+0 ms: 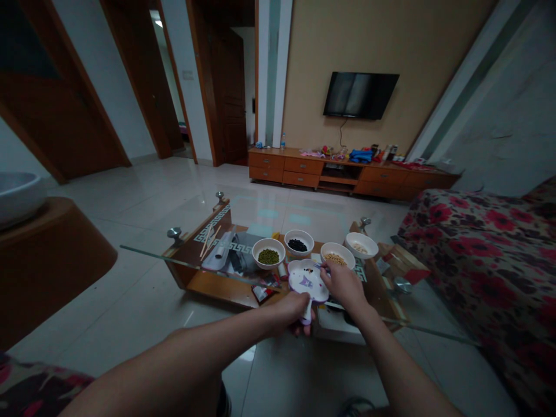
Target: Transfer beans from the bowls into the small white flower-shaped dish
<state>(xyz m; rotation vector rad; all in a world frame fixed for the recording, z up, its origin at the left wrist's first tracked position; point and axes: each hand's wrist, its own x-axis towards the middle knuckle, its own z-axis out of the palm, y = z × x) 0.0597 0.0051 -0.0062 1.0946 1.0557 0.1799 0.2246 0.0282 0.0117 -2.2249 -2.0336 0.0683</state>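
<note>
My left hand [292, 309] grips the near edge of a white and purple plate [306, 278] with a cartoon print, held above the glass table [182, 260]. My right hand [343, 282] rests at the plate's right rim with fingers pinched on what looks like a thin stick; it is too small to tell for sure. Just beyond stand four white bowls in a row: green beans [268, 253], black beans [298, 242], yellow beans [337, 255] and pale pieces [361, 245].
Chopsticks [207, 240] and wrapped items lie on the lower wooden shelf at the left. A floral sofa [486, 249] stands at the right, a round wooden stand with a basin [19, 194] at the left. A TV [359, 95] hangs above a long wooden cabinet [347, 174].
</note>
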